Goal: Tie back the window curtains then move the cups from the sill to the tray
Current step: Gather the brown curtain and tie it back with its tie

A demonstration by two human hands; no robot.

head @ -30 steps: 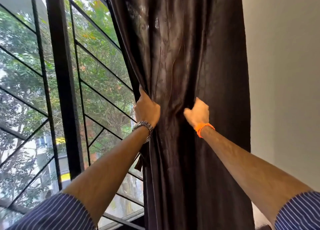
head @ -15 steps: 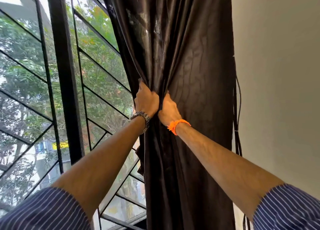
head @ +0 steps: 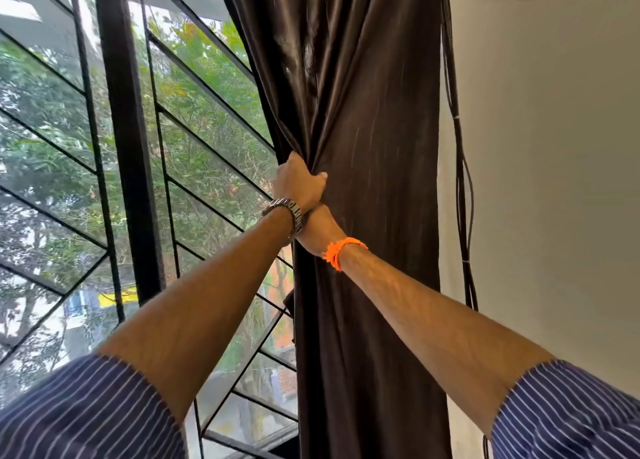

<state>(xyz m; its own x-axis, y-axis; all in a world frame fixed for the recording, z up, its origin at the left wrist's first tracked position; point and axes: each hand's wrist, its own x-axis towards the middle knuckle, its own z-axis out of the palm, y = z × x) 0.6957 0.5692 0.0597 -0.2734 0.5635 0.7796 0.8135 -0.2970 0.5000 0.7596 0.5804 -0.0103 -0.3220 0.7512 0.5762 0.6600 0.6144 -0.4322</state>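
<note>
A dark brown satin curtain (head: 374, 105) hangs at the right side of the window, gathered into a narrow bunch. My left hand (head: 299, 183), with a metal watch at the wrist, grips the gathered cloth from the left, fingers curled round the folds. My right hand (head: 318, 228), with an orange thread band at the wrist, sits just below it and behind the left wrist; its fingers are hidden against the cloth. No cups, sill top or tray are in view.
A black window frame post (head: 126, 140) and slanted black grille bars (head: 207, 102) fill the left, with trees outside. A pale wall (head: 554, 167) stands right of the curtain, with dark cables (head: 462, 188) hanging along its edge.
The curtain has been drawn into a tighter bunch. My right hand came left from the curtain's middle and now sits under my left hand. The cables by the wall came into view.
</note>
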